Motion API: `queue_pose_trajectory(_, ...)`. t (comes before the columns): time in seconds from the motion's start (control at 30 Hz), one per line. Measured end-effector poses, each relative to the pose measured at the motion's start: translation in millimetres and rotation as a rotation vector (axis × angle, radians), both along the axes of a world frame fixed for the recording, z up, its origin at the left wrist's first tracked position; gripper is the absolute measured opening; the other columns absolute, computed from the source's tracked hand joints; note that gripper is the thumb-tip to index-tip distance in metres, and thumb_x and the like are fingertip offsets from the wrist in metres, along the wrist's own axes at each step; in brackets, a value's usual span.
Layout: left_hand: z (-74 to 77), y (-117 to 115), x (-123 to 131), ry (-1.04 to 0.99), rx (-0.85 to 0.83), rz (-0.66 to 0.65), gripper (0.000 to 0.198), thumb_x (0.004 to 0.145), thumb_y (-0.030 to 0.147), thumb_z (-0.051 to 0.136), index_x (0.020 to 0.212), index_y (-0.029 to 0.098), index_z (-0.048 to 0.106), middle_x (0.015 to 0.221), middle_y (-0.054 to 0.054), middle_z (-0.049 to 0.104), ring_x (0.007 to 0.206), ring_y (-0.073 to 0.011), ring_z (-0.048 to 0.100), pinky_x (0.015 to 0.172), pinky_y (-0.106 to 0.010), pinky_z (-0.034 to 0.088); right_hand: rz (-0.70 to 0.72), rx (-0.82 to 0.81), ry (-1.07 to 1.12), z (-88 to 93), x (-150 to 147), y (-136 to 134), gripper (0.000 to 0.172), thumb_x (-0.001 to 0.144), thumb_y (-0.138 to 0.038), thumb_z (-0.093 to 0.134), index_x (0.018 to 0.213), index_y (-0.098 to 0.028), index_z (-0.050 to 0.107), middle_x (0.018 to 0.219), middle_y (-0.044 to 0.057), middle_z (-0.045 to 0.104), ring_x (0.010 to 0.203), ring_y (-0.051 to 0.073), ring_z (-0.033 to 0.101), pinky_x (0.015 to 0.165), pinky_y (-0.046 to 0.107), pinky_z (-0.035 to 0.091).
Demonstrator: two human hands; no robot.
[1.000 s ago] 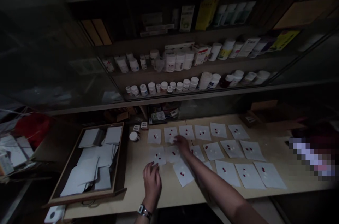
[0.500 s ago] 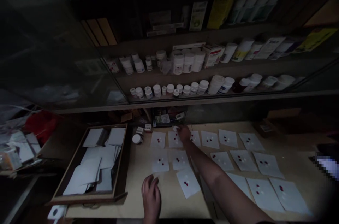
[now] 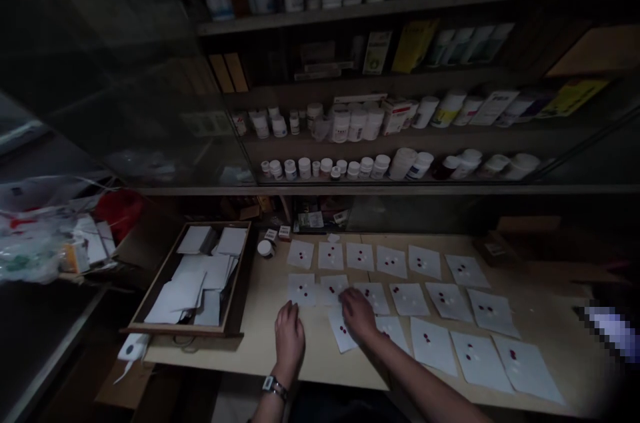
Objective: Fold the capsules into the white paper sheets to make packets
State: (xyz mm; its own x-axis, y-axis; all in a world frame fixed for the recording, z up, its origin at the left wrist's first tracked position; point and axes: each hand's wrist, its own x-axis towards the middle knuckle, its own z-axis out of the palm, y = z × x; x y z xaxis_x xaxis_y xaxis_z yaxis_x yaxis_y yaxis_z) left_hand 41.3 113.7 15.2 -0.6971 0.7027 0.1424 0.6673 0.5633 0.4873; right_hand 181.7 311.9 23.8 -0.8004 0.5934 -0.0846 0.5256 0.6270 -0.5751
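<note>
My right hand [image 3: 359,315] reaches over the middle of the counter, its fingers bent down between a paper square [image 3: 326,281] in the middle row and a tilted paper square [image 3: 345,344] in the front row. Its fingertips look closed, and anything between them is too small or hidden to make out. My left hand [image 3: 290,331] rests on the bare wood left of the front papers, fingers extended and holding nothing visible. White paper squares lie in three rows, most with dark red and white tablets on them. A small white piece [image 3: 333,237] lies behind the back row.
A wooden drawer [image 3: 224,303] of stacked white papers stands on the left. Beside it are a white-capped bottle [image 3: 265,249] and small boxes [image 3: 285,232]. Shelves [image 3: 350,188] of medicine bottles rise behind the counter. A cardboard box [image 3: 530,226] sits at the back right.
My right hand has come back from the rear row towards the middle and front rows, leaving the small white piece behind. My left hand has shifted slightly, and the view has tilted.
</note>
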Motion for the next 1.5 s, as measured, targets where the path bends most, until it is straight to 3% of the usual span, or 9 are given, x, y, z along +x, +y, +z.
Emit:
queue_pose_trajectory(0.1, -1.4, 5.8, -2.4, 0.005, -0.168, 0.004, 0.049, 0.079, 0.006, 0.04, 0.123, 0.013, 0.06, 0.132, -0.015, 0.056, 0.124, -0.0268, 0.048, 0.102, -0.042, 0.041, 0.072, 0.013, -0.064, 2.6, 8.4, -20.7, 0.033, 0.084, -0.009, 0.04, 0.096, -0.019, 0.068, 0.103, 0.008, 0.066, 0.1, 0.022, 0.055, 0.089, 0.031, 0.038)
queue_pose_trajectory(0.2, -0.6, 9.7, -11.8, 0.035, -0.313, -0.025, 0.053, 0.077, 0.004, 0.041, 0.127, 0.013, 0.057, 0.135, -0.015, 0.053, 0.125, -0.0274, 0.047, 0.102, -0.041, 0.039, 0.092, 0.043, -0.078, 9.8, -3.7, -32.3, 0.033, 0.084, -0.009, 0.04, 0.099, -0.019, 0.068, 0.104, 0.008, 0.066, 0.1, 0.022, 0.054, 0.089, 0.031, 0.036)
queue_pose_trajectory(0.4, 12.7, 9.2, -37.9, 0.101, -0.444, -0.26, 0.06, 0.078, 0.003, 0.042, 0.135, 0.016, 0.05, 0.141, -0.014, 0.049, 0.128, -0.0287, 0.042, 0.105, -0.048, 0.033, 0.165, 0.13, -0.109, 26.4, -53.4, -53.7, 0.031, 0.087, -0.012, 0.042, 0.105, -0.017, 0.066, 0.114, 0.011, 0.065, 0.11, 0.026, 0.05, 0.093, 0.036, 0.032)
queue_pose_trajectory(0.53, 23.2, 4.6, -46.9, 0.12, -0.477, -0.372, 0.052, 0.083, 0.008, 0.041, 0.134, 0.014, 0.05, 0.139, -0.014, 0.05, 0.129, -0.0295, 0.04, 0.108, -0.051, 0.027, 0.213, 0.162, -0.201, 25.2, -73.0, -71.3, 0.028, 0.087, -0.012, 0.043, 0.1, -0.012, 0.067, 0.109, 0.016, 0.066, 0.109, 0.029, 0.051, 0.092, 0.038, 0.032)
queue_pose_trajectory(0.8, 34.8, -21.7, -39.5, 0.057, -0.509, -0.573, 0.04, 0.088, 0.016, 0.037, 0.122, 0.01, 0.058, 0.122, -0.015, 0.059, 0.13, -0.03, 0.038, 0.114, -0.052, 0.017, 0.276, 0.223, -0.209, 14.6, -53.3, -89.9, 0.027, 0.085, -0.01, 0.043, 0.096, -0.01, 0.068, 0.104, 0.017, 0.067, 0.098, 0.027, 0.057, 0.094, 0.04, 0.03)
queue_pose_trajectory(0.97, 35.9, -46.1, -36.1, -0.003, -0.501, -0.733, 0.039, 0.09, 0.026, 0.041, 0.123, 0.014, 0.057, 0.123, -0.014, 0.056, 0.126, -0.0302, 0.039, 0.112, -0.051, 0.021, 0.319, 0.23, -0.209, 10.6, -38.7, -103.4, 0.028, 0.086, -0.013, 0.043, 0.098, -0.011, 0.069, 0.103, 0.016, 0.067, 0.096, 0.026, 0.057, 0.101, 0.043, 0.025)
queue_pose_trajectory(1.17, 39.9, -54.8, -42.3, -0.008, -0.534, -0.809, 0.036, 0.088, 0.024, 0.044, 0.121, 0.018, 0.057, 0.118, -0.012, 0.056, 0.115, -0.0278, 0.045, 0.105, -0.047, 0.031, 0.228, 0.198, -0.229, 12.8, -37.5, -118.3, 0.03, 0.088, -0.013, 0.041, 0.096, -0.012, 0.07, 0.102, 0.015, 0.067, 0.097, 0.026, 0.057, 0.096, 0.04, 0.03)
queue_pose_trajectory(1.4, 40.3, -51.6, -48.2, 0.013, -0.52, -0.813, 0.03, 0.092, 0.025, 0.041, 0.116, 0.022, 0.06, 0.116, -0.01, 0.055, 0.113, -0.0263, 0.047, 0.101, -0.044, 0.033, 0.159, 0.162, -0.253, 16.8, -62.5, -127.0, 0.028, 0.087, -0.013, 0.044, 0.098, -0.012, 0.069, 0.104, 0.016, 0.066, 0.101, 0.027, 0.056, 0.091, 0.035, 0.035)
queue_pose_trajectory(1.5, 39.9, -51.3, -48.6, 0.022, -0.522, -0.815, 0.029, 0.092, 0.025, 0.042, 0.114, 0.022, 0.06, 0.115, -0.01, 0.056, 0.112, -0.0259, 0.047, 0.099, -0.042, 0.035, 0.046, 0.1, -0.245, 14.8, -66.4, -127.6, 0.029, 0.086, -0.01, 0.042, 0.1, -0.013, 0.067, 0.107, 0.015, 0.066, 0.096, 0.023, 0.059, 0.083, 0.03, 0.037)
